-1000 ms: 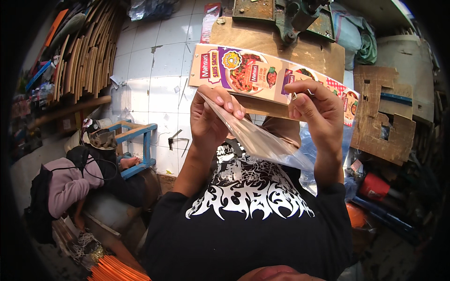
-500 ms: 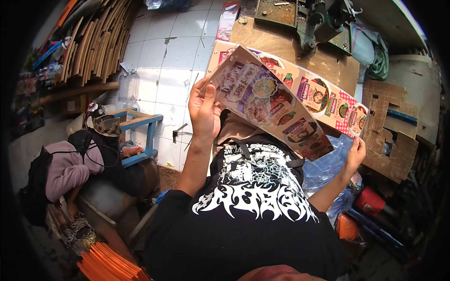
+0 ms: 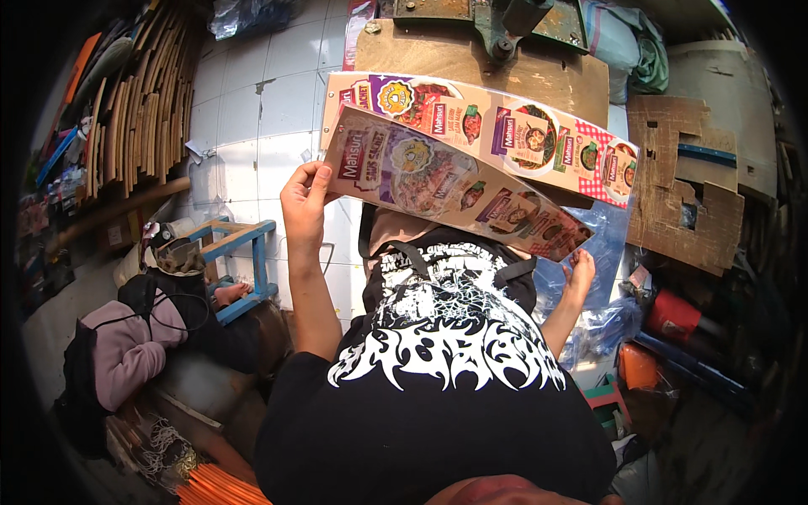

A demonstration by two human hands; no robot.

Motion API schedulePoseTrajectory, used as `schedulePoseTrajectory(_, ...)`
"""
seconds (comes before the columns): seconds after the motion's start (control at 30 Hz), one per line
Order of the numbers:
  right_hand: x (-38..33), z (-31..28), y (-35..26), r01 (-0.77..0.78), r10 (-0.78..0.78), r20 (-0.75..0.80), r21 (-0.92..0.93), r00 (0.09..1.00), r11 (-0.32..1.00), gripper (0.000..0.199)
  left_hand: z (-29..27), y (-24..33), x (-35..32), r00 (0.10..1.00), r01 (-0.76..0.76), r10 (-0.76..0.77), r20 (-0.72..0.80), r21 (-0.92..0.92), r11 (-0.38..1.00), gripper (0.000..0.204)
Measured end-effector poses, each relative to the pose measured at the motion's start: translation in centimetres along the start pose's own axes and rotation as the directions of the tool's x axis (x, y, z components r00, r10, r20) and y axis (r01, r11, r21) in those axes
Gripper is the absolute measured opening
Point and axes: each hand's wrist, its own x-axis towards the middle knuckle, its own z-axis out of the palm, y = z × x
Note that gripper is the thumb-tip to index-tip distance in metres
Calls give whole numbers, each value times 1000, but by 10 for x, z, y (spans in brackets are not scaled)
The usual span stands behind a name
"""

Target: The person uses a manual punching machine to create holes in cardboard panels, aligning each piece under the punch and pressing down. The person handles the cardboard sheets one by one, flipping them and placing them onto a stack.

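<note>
The left hand (image 3: 305, 202) is gripping the left end of a long printed cardboard strip sleeved in clear plastic (image 3: 454, 195), fingers curled over its edge at about 10 o'clock from the picture's middle. The strip is slanting down toward 3 o'clock, where the right hand (image 3: 579, 271) is meeting its lower end with fingers half spread; whether it is pinching the strip or only touching it cannot be told. Just behind the held strip, a second long printed cardboard strip with bright food pictures (image 3: 497, 135) is lying across the front edge of a brown wooden workbench (image 3: 471, 61). At 12 o'clock a green metal machine (image 3: 497, 18) is standing on that bench. At 4 o'clock, loose clear blue-tinted plastic bags (image 3: 602, 311) are piling below the right hand. A cut-out brown corrugated cardboard sheet (image 3: 682, 189) is leaning at 2 o'clock. At 9 o'clock a blue wooden stool frame (image 3: 248, 257) is standing on the white tiled floor (image 3: 252, 126), with stacked brown cardboard strips (image 3: 139, 109) at 10 o'clock.
</note>
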Motion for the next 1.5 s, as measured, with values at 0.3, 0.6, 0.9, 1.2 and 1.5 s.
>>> schedulePoseTrajectory(0.3,11,-26,-14,219,-306,203,362,930,906,17,-32,-6,-8,994,25,-40,98,154,988,27)
schedulePoseTrajectory(0.6,61,18,-193,536,-590,187,270,786,800,23,-4,13,52,983,-185,175,61,231,955,23)
schedulePoseTrajectory(0.9,106,43,-201,493,-576,279,318,768,810,24,-5,-25,110,985,-22,-8,173,170,985,27)
schedulePoseTrajectory(1.2,102,43,-204,298,-506,372,491,778,818,22,-12,-28,96,990,28,-36,137,62,998,29)
schedulePoseTrajectory(1.5,93,41,-201,292,-443,377,394,813,872,19,-15,-21,58,991,124,-125,39,43,991,25)
